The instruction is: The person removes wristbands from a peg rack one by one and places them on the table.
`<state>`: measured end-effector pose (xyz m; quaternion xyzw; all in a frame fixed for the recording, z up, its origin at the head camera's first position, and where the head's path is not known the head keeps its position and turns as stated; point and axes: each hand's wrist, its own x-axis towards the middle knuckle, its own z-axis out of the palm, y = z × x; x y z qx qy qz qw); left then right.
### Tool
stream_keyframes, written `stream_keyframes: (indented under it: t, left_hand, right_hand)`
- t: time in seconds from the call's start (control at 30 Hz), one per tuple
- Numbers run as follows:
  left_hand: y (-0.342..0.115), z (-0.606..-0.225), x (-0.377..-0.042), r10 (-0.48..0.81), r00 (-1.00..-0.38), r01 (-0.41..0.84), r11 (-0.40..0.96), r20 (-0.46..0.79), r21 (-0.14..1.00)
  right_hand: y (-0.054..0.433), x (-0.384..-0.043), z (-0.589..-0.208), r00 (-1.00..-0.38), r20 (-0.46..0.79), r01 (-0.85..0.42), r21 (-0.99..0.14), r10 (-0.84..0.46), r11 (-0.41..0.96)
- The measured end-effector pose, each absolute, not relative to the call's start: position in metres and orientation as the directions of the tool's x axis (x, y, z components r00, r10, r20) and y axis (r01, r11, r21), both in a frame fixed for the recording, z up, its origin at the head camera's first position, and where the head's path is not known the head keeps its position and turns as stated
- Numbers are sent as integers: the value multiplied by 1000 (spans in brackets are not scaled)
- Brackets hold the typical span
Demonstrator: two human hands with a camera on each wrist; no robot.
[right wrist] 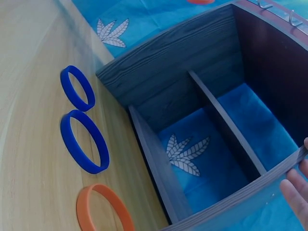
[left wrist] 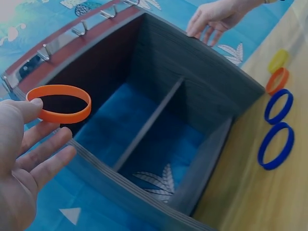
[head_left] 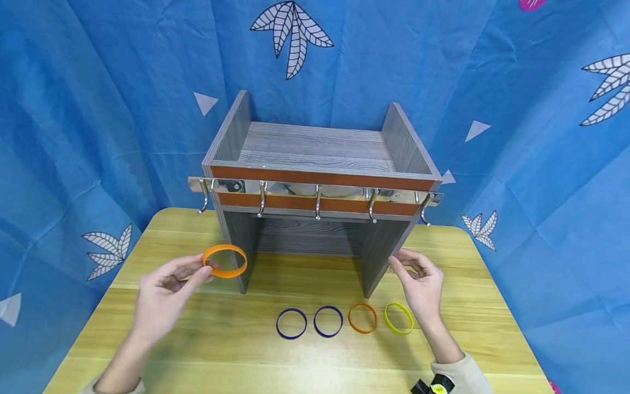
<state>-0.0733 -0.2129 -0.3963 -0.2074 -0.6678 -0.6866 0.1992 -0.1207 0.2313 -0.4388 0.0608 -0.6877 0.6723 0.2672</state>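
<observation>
My left hand [head_left: 164, 301] pinches an orange silicone wristband [head_left: 226, 274] between thumb and index finger, in the air by the left front of a grey wooden shelf [head_left: 315, 143]. The other fingers show spread below the wristband [left wrist: 67, 117] in the left wrist view. At the shelf's right side panel [head_left: 386, 254], my right hand [head_left: 423, 284] holds the front edge with thumb and fingertips. Along the shelf's front runs a metal rail with several hooks [head_left: 318, 205], and no wristband hangs on them.
On the wooden table, in a row before the shelf, lie two blue wristbands [right wrist: 98, 168], another orange wristband [right wrist: 84, 211] and a yellow wristband [left wrist: 277, 61]. A blue patterned cloth [head_left: 147, 109] hangs behind and at both sides of the table.
</observation>
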Motion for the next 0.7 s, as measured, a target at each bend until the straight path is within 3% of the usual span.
stream_keyframes:
  t: [0.7]
  left_hand:
    - [-209,-456,-76,93,-946,320,119,310,940]
  right_hand:
    - [232,-122,-440,-845,463,-458,-885,267,83]
